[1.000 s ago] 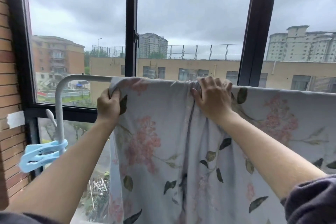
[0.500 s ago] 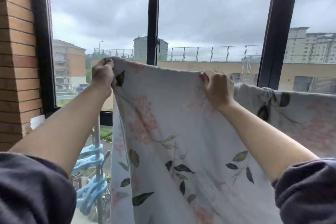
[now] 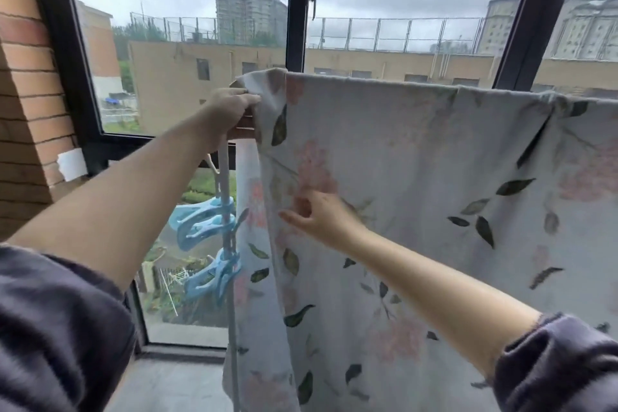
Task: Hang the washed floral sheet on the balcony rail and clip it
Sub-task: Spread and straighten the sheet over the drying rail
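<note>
The floral sheet (image 3: 418, 177), pale blue with pink blooms and dark leaves, hangs draped over the rail, which it hides along the top. My left hand (image 3: 234, 110) grips the sheet's upper left corner near the rail's bend. My right hand (image 3: 321, 217) is lower, fingers loosely spread against the front of the sheet near its left edge. The rail's white upright post (image 3: 224, 177) shows below my left hand. Two light blue clips (image 3: 200, 221) (image 3: 214, 274) are clamped on that post.
Dark window frames (image 3: 297, 7) stand just behind the rail. A brick wall (image 3: 23, 77) closes the left side. The balcony floor (image 3: 174, 378) lies below, left of the hanging sheet.
The sheet's lifted edge has come down to hang flat over the rail. My right hand left the top edge and dropped to the sheet's front. My left hand still holds the corner.
</note>
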`<action>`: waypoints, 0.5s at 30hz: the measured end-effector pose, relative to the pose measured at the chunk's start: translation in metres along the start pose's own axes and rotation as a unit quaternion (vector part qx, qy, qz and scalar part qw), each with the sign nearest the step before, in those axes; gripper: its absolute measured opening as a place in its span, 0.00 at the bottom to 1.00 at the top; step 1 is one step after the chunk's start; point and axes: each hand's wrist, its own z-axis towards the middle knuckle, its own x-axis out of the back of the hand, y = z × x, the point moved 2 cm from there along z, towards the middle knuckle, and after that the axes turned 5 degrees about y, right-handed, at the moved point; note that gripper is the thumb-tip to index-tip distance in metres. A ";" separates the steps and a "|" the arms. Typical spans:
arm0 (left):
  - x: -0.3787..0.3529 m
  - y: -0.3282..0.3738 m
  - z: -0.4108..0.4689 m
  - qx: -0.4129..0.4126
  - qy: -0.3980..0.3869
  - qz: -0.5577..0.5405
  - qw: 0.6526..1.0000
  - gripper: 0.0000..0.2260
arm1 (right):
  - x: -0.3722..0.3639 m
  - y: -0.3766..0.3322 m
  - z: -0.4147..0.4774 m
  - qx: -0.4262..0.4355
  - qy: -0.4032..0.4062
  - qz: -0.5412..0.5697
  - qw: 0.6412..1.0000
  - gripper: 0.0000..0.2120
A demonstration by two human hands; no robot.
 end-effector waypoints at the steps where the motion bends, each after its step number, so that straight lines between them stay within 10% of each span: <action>1: 0.000 -0.001 -0.002 0.004 -0.015 -0.008 1.000 0.10 | -0.009 -0.004 -0.002 -0.017 -0.018 0.011 1.000 0.23; 7: -0.004 0.003 -0.007 0.012 -0.033 -0.088 0.996 0.08 | -0.030 -0.009 0.007 -0.102 0.026 0.025 0.994 0.07; 15: 0.005 0.005 0.001 -0.040 -0.048 -0.129 0.990 0.12 | -0.018 -0.017 0.016 -0.197 0.155 0.331 0.910 0.12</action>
